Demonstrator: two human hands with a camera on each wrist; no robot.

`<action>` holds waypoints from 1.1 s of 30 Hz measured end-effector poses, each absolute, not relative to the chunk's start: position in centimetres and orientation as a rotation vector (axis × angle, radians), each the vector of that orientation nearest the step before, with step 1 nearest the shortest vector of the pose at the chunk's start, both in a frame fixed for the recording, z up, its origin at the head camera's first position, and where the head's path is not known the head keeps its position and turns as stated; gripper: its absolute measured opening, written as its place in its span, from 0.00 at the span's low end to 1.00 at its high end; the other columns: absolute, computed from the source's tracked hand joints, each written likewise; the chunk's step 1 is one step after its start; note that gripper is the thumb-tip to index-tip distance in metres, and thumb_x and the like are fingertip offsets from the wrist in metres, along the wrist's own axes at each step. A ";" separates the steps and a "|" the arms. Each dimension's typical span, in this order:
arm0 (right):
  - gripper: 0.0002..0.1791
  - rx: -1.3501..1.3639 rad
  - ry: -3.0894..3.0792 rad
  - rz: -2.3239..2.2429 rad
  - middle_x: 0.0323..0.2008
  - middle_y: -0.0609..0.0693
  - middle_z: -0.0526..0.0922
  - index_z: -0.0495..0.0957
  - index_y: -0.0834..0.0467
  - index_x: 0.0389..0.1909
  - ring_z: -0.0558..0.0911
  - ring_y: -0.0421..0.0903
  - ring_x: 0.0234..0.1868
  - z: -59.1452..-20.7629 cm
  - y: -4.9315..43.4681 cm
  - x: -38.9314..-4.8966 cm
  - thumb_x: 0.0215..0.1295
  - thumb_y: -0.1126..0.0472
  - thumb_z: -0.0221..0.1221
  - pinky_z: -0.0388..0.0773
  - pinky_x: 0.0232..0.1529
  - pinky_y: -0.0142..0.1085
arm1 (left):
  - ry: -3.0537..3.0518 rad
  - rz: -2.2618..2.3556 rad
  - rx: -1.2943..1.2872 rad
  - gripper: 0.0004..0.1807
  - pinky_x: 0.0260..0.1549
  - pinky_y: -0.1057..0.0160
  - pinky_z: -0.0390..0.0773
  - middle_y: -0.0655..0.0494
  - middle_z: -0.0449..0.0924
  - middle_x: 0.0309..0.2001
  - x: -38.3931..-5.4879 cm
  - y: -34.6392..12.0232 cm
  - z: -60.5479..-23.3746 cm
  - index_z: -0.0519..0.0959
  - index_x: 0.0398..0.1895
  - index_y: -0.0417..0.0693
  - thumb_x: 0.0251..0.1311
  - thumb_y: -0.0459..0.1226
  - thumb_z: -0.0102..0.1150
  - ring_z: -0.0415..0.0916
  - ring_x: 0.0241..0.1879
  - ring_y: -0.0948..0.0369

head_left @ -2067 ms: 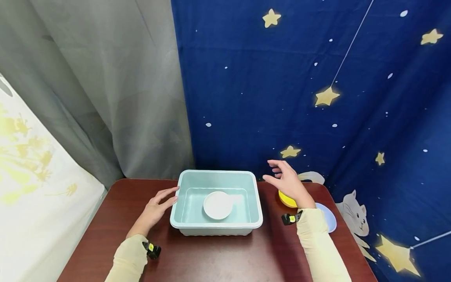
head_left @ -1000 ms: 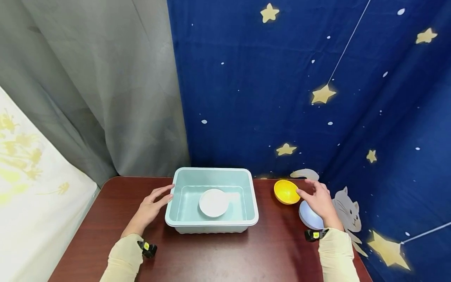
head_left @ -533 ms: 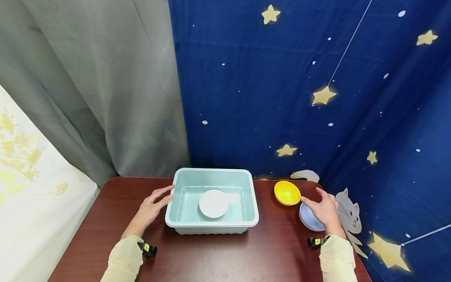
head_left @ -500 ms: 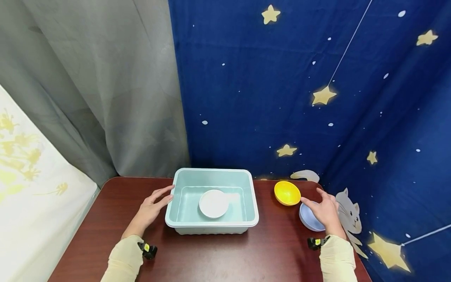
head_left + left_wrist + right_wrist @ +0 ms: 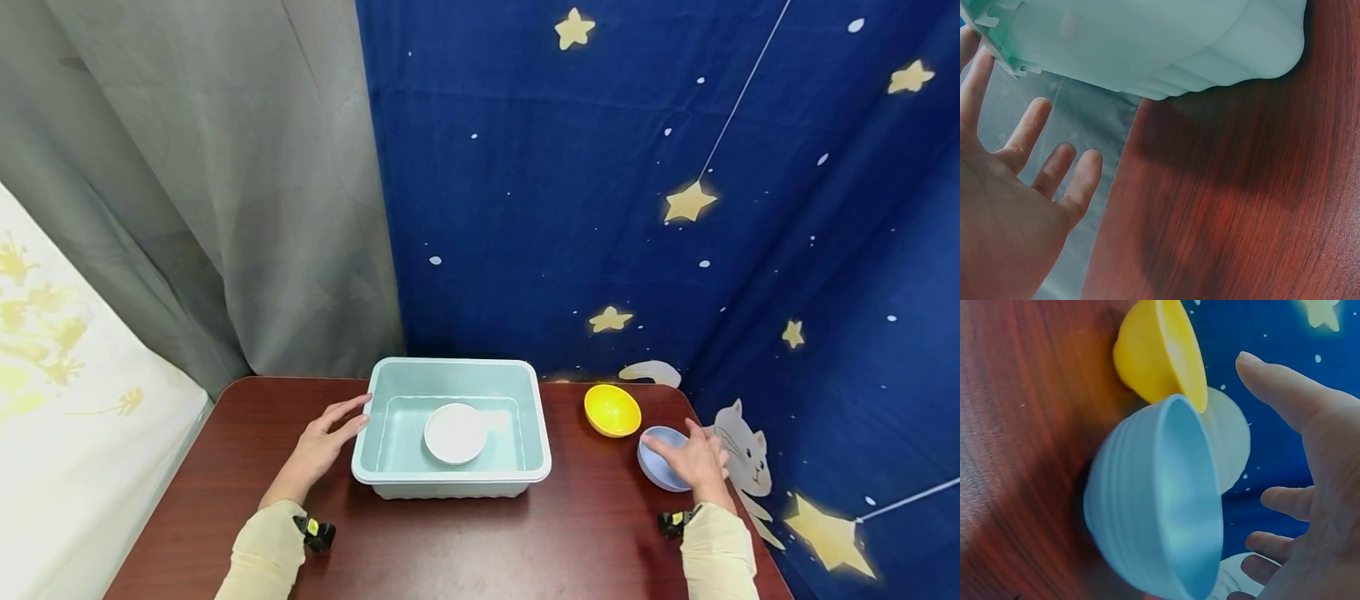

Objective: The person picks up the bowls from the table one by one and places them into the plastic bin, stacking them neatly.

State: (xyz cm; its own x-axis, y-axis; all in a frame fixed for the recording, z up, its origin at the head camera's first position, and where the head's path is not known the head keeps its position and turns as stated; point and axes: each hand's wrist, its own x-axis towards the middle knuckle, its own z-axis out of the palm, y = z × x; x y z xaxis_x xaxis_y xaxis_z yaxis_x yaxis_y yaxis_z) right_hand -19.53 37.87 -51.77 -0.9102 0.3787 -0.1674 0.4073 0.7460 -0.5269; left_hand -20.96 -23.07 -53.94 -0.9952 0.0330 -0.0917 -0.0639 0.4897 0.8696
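Observation:
My left hand (image 5: 317, 447) is at the left rim of a pale green plastic tub (image 5: 450, 478), with thumb and index finger right at the edge. In the left wrist view the other fingers (image 5: 1083, 178) are stretched out below the rim. A small white bowl (image 5: 455, 433) stands inside the tub. Over on the right, my right hand (image 5: 697, 461) hovers above a light blue bowl (image 5: 654, 468), thumb and fingers spread. The right wrist view shows this ribbed blue bowl (image 5: 1125, 506) upright on the table, with a gap between it and the right hand (image 5: 1335, 465).
A yellow bowl (image 5: 612, 412) sits just behind and left of the blue one, between it and the tub. The dark red table (image 5: 480, 542) ends at a grey curtain (image 5: 315, 250) and a blue starry curtain (image 5: 540, 208) along the back.
From beside the yellow bowl, my right hand has moved right and toward me, over the blue bowl, dropping slightly in the last half second. My left hand has stayed at the tub's rim.

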 end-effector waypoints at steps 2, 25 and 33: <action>0.67 0.663 2.869 -0.884 0.73 0.78 0.49 0.47 0.66 0.80 0.49 0.75 0.67 -52.2 38.0 -19.6 0.54 0.29 0.67 0.53 0.62 0.72 | 2.631 1.538 -0.024 0.30 0.70 0.32 0.59 0.59 0.65 0.75 -21.0 -23.0 -53.9 0.71 0.70 0.79 0.65 0.66 0.56 0.58 0.76 0.48; 0.72 0.668 2.813 -0.910 0.70 0.80 0.45 0.40 0.68 0.79 0.47 0.76 0.64 -54.6 38.1 -19.1 0.50 0.32 0.72 0.62 0.59 0.72 | 2.600 1.547 -0.053 0.31 0.71 0.31 0.58 0.58 0.63 0.76 -20.9 -22.9 -53.6 0.71 0.71 0.77 0.65 0.66 0.56 0.57 0.77 0.48; 0.70 0.679 2.825 -0.936 0.69 0.80 0.46 0.41 0.68 0.79 0.47 0.75 0.63 -55.1 38.1 -19.3 0.50 0.36 0.73 0.64 0.58 0.70 | 2.604 1.541 -0.059 0.32 0.71 0.31 0.58 0.58 0.63 0.76 -20.8 -23.0 -53.6 0.71 0.71 0.77 0.64 0.67 0.56 0.56 0.77 0.48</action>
